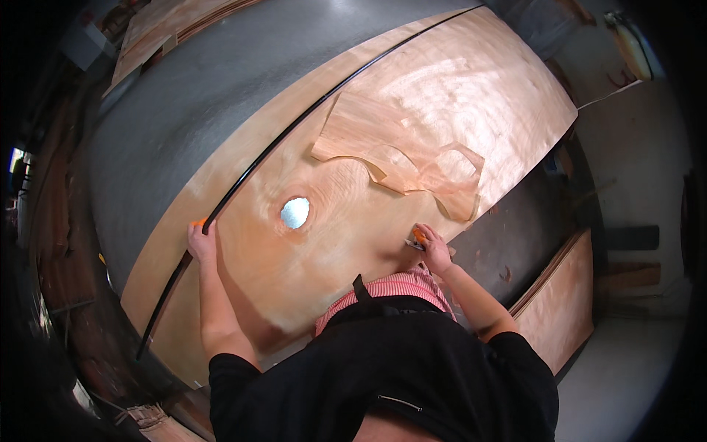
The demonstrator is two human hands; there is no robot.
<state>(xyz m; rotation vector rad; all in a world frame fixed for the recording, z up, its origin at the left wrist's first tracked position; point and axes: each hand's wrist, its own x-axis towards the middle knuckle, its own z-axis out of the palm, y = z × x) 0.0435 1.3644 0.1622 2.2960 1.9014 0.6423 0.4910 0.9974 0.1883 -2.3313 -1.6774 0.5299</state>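
A large pale wood veneer sheet [258, 269] lies before me, with a ragged bright hole in it left of centre. Along its left side runs a long thin black strip [278, 140], reaching from the far edge past the near left edge. My left hand [200, 241] is closed on this strip, and something orange shows at the fingers. Close to my body, above the sheet's near right part, my right hand [436, 252] is closed round a small orange-and-grey tool [418, 237]. The fingers partly hide it, so its exact kind is unclear.
A torn, curved-edged piece of veneer [375, 144] rests on the large sheet. Under it stretches a dark grey table [169, 121]. More wood sheets lie in stacks at the far left [166, 29] and at the right [556, 295].
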